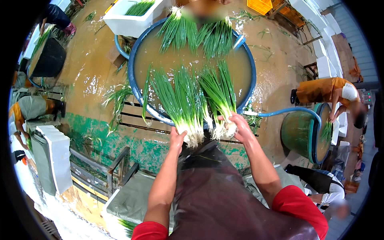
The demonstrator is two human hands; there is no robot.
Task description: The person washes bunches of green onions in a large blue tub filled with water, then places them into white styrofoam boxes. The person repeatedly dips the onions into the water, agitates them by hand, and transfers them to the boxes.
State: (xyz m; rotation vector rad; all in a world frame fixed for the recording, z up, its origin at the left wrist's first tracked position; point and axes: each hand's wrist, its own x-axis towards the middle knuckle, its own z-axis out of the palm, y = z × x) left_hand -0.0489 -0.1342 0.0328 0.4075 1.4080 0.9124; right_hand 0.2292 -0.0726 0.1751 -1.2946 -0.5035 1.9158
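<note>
Two bunches of green onions hang over the near rim of a round blue tub [251, 60] of murky brown water. My left hand [177, 140] is closed round the white root end of the larger left bunch [180, 102]. The smaller right bunch [220, 94] is gripped near its white bulbs by my right hand [239, 127]. Green tops of both bunches point away from me over the water. Across the tub, two more green onion bunches [178, 32] dip into the water, beside a blurred person at the far rim.
A white foam box [138, 20] with green onions stands at the far left of the tub. A blue hose [286, 110] runs right to a green tub [296, 132], where a person bends. Loose leaves [120, 100] litter the wet floor. A metal frame [116, 168] stands lower left.
</note>
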